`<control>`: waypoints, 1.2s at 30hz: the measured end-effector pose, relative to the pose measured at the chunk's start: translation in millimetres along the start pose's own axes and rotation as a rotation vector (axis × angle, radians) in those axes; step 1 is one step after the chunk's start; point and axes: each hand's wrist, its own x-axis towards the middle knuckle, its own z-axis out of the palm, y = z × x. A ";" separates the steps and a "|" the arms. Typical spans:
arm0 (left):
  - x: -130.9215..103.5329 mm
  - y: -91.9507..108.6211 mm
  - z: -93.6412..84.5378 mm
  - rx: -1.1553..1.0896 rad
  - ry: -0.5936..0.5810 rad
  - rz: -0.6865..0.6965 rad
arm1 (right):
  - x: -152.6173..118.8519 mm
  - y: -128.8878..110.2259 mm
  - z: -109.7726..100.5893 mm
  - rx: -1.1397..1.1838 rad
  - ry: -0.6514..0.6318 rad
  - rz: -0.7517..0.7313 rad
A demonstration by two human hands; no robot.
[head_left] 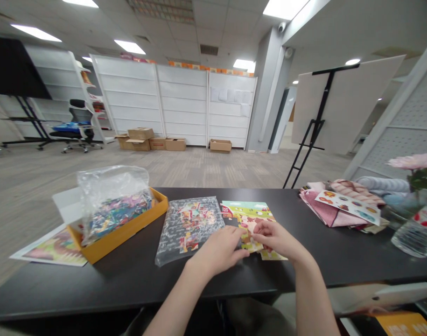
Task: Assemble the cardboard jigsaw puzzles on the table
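Note:
A colourful farm-scene jigsaw puzzle (265, 210), partly joined, lies on the black table. My left hand (223, 245) rests at its lower left, fingers stretched over the edge and thumb apart. My right hand (274, 238) is at its lower right, thumb and fingers pinched together; what is between the fingertips is too small to make out. Both hands hide part of the puzzle. Just left of it lies a clear plastic bag (166, 235) with loose puzzle pieces (199, 217) on or in it; I cannot tell which.
At left, a yellow box (124, 240) holds a clear bag of many pieces (124, 207), beside a printed picture sheet (54, 247). To the right are folded cloths (314, 210), a sticker sheet (349, 205) and a clear vase (418, 235) with a pink flower. The table's (129, 284) front edge is close.

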 end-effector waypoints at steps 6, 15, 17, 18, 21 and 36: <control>-35.4 -43.6 -49.7 0.113 -0.003 -0.299 | -5.4 -14.3 5.3 0.052 -0.037 -0.116; -46.6 -65.4 -74.2 0.135 0.260 -0.462 | 7.9 -39.3 71.4 0.016 -0.334 -0.180; -44.3 -64.5 -75.5 0.072 0.337 -0.443 | 11.4 -43.0 86.8 -0.028 -0.339 -0.216; -43.8 -64.0 -75.8 0.045 0.364 -0.441 | 13.6 -44.1 94.3 -0.042 -0.324 -0.244; -44.5 -61.4 -76.4 0.024 0.408 -0.444 | 22.2 -45.2 117.5 -0.062 -0.222 -0.331; -36.3 -38.3 -60.8 0.066 0.363 -0.162 | 9.8 -34.8 47.3 0.053 -0.109 -0.281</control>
